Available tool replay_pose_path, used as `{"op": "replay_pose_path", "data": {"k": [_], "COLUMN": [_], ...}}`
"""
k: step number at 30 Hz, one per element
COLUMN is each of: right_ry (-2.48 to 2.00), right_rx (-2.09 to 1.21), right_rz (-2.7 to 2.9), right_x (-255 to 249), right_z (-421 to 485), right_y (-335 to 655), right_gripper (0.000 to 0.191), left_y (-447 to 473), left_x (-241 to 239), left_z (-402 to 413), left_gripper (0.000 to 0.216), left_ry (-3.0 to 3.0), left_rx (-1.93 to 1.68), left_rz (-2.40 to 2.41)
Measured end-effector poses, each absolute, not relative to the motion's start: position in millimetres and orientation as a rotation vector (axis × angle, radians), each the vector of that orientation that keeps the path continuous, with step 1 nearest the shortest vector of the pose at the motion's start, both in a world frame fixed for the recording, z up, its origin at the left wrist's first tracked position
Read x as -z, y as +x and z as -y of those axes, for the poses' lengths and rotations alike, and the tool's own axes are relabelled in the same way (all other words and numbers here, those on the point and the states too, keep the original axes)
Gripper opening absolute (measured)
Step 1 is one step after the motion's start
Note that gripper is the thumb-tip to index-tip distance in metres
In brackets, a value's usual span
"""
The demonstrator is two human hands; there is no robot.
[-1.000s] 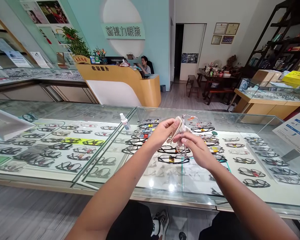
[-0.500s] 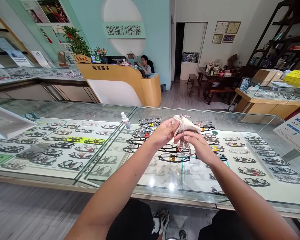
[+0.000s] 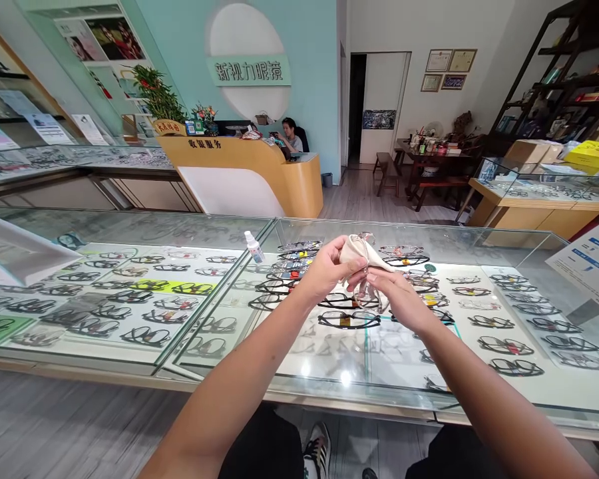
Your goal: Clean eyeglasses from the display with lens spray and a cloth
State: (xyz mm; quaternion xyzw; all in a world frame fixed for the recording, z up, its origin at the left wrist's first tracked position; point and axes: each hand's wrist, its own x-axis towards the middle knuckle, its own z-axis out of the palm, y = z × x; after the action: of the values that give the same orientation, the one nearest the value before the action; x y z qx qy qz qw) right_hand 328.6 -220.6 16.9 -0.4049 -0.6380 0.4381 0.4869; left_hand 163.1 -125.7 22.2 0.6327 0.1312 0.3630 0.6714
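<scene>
Above the glass display case, my left hand (image 3: 333, 267) is closed on a cream cleaning cloth (image 3: 358, 249), pressed against a pair of clear-framed glasses (image 3: 370, 298). My right hand (image 3: 393, 293) grips the frame of these glasses from the other side, its fingers close to the left hand's thumb. The cloth hides part of the glasses, and one lens hangs below the fingers. To the left of my hands, a small white spray bottle (image 3: 253, 247) stands upright on the glass top.
Many pairs of glasses (image 3: 349, 319) lie in rows inside the glass case (image 3: 319, 389). A white sign (image 3: 589, 263) stands at right, a white folded board (image 3: 24, 249) at left. Beyond, a person (image 3: 292, 138) sits behind a wooden counter (image 3: 299, 179).
My left thumb and the cloth have moved slightly down over the glasses, toward the right hand. The view has tilted up a little. Both hands keep their hold.
</scene>
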Motion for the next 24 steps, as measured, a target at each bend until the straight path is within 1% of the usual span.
{"op": "replay_pose_path", "data": {"k": [7, 13, 17, 21, 24], "right_ry": [-1.01, -1.035, -1.092, -1.097, -1.107], "right_rx": [-1.072, -1.08, -0.992, -0.985, -0.981], "right_rz": [1.599, 1.574, 1.572, 1.549, 1.524], "right_x": [-18.1, -20.6, -25.9, -30.1, -30.2], "right_z": [222.3, 222.4, 222.2, 222.2, 221.9], "right_y": [327.4, 328.3, 332.5, 334.6, 335.2], "right_gripper": [0.04, 0.04, 0.039, 0.038, 0.038], "left_y": [166.3, 167.7, 164.0, 158.8, 156.9], "left_x": [-22.1, -18.0, -15.6, -18.2, -19.9], "left_z": [131.2, 126.4, 119.3, 117.2, 118.6], "left_gripper": [0.049, 0.054, 0.054, 0.058, 0.058], "left_ry": [1.387, 1.372, 1.391, 1.372, 1.368], "left_rx": [-0.931, -1.059, -0.966, -0.833, -0.812], "left_rz": [-0.425, -0.515, -0.468, -0.373, -0.349]}}
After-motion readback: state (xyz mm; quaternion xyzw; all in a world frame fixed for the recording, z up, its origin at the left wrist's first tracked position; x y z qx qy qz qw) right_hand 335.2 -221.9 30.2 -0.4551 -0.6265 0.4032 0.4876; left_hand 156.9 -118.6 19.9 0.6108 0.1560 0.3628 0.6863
